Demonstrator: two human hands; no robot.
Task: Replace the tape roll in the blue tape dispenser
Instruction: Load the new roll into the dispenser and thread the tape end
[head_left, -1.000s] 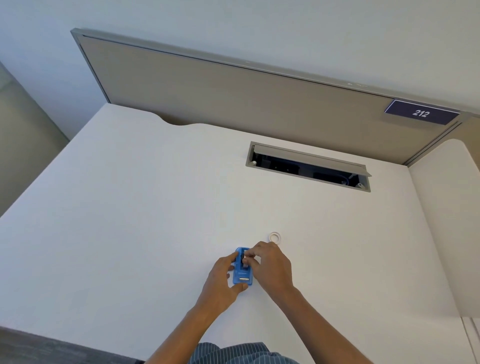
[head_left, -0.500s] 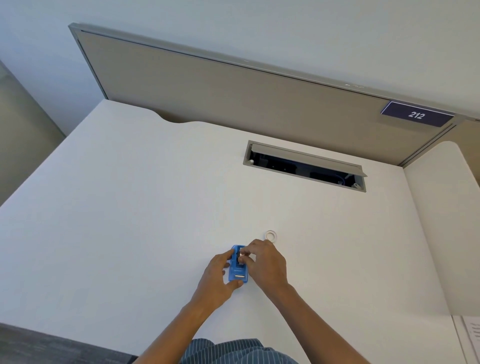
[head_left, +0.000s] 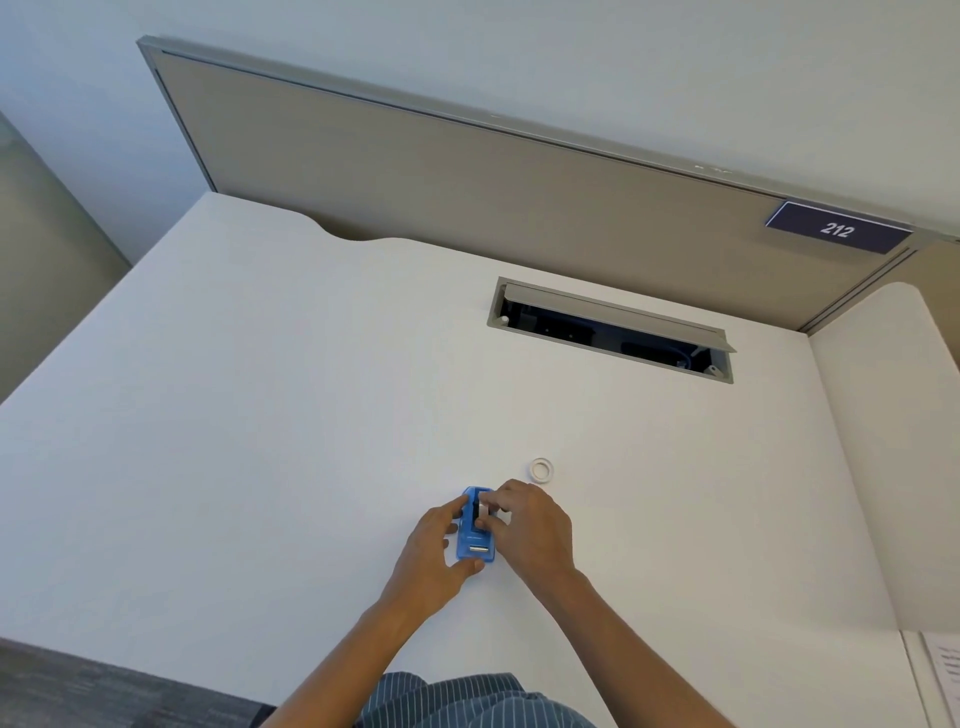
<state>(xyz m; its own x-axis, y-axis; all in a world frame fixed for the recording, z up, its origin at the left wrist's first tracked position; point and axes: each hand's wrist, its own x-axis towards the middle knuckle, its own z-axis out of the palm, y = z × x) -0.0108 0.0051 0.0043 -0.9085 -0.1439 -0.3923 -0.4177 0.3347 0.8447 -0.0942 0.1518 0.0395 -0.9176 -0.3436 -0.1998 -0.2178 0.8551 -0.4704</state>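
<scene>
A small blue tape dispenser (head_left: 474, 545) stands on the white desk (head_left: 260, 415), its cutter end toward me. My left hand (head_left: 434, 553) grips its left side and near end. My right hand (head_left: 527, 530) is at its top, fingertips pinching a pale tape roll (head_left: 484, 512) at the dispenser's slot. A small white ring, a tape core (head_left: 542, 470), lies flat on the desk just beyond my right hand, apart from it.
An open cable hatch (head_left: 613, 332) is set in the desk further back. A beige partition (head_left: 467, 171) with a "212" sign (head_left: 836, 228) runs along the far edge. Another desk surface (head_left: 893, 441) adjoins at the right. Papers (head_left: 943, 670) lie at the lower right.
The hands stay on the dispenser; my right fingertips have shifted slightly on the roll at its top. The view has moved a little.
</scene>
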